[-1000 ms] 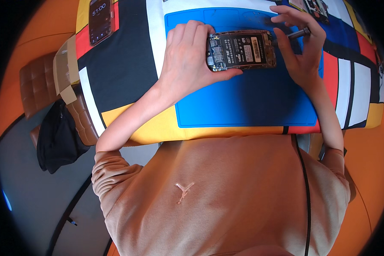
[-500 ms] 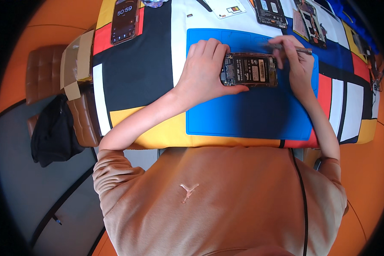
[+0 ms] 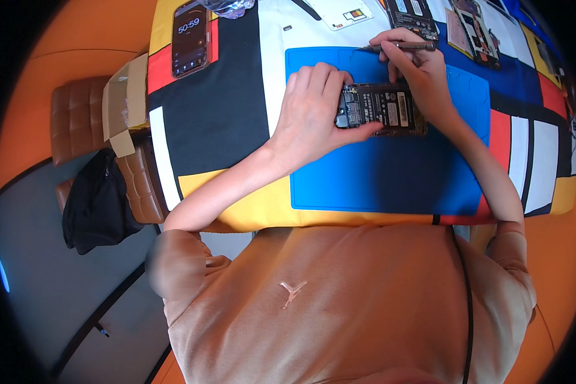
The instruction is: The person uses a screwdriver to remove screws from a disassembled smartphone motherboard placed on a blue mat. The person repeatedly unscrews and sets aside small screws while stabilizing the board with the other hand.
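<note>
An opened phone [image 3: 383, 105] lies on a blue work mat [image 3: 339, 185], its dark battery and part of the circuit board exposed. My left hand [image 3: 313, 105] grips the phone's left end, with the thumb along the near edge and the fingers at the far side. A slim, dark, pen-like tool [image 3: 406, 46] is pinched between the fingers of my right hand [image 3: 419, 73]. Its thin tip points left, over the mat's far edge and beyond the phone. My right hand covers the phone's upper right corner.
A lit phone [image 3: 191, 38] lies at the far left. Along the far side are a white phone part [image 3: 342, 13], a dark phone body [image 3: 413, 18], and another dismantled phone [image 3: 477, 32]. A small dark piece [image 3: 287, 27] sits beyond the mat. A cardboard box [image 3: 125, 102] stands left of the table.
My right hand has moved left and slightly away from me, now partly over the phone, with the tool's tip farther left. My left hand keeps its grip. The whole view has shifted slightly.
</note>
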`<action>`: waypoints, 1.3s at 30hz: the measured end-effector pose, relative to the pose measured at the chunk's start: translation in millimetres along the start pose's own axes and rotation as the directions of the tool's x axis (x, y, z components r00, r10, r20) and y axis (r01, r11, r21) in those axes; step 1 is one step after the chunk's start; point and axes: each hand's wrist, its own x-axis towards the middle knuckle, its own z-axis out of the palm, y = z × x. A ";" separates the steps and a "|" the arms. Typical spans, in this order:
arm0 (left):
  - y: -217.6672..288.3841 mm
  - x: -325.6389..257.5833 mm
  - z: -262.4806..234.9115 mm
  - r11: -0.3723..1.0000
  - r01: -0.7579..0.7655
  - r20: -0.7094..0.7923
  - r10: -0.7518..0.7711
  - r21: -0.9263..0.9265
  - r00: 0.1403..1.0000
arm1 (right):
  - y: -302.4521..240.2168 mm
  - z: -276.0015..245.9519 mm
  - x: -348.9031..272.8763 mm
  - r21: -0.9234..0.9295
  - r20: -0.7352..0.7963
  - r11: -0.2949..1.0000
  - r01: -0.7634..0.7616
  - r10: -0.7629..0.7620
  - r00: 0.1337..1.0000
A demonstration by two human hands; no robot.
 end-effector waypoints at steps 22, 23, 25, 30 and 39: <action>-6.9 -2.2 -2.3 0.988 0.093 -0.003 -0.094 -0.123 0.996 | 4.5 -13.2 -7.7 0.131 0.099 0.988 0.081 -0.094 0.991; -7.0 -2.5 -2.3 0.990 0.086 -0.006 -0.087 -0.112 0.996 | 5.1 -13.6 -8.0 0.147 0.123 0.985 0.094 -0.112 0.986; -7.1 -2.7 -1.7 0.993 0.073 -0.015 -0.075 -0.098 0.997 | 6.4 -14.7 -8.2 0.156 0.146 0.984 0.086 -0.109 0.983; -9.1 -2.9 2.5 0.986 0.050 -0.056 -0.060 -0.158 0.997 | 6.0 -19.7 -11.1 0.160 0.115 0.987 0.023 -0.042 0.992; -8.3 -4.0 5.2 0.992 -0.048 -0.014 0.047 -0.116 0.999 | -10.3 -35.0 -22.2 0.165 0.108 0.985 0.052 -0.071 0.992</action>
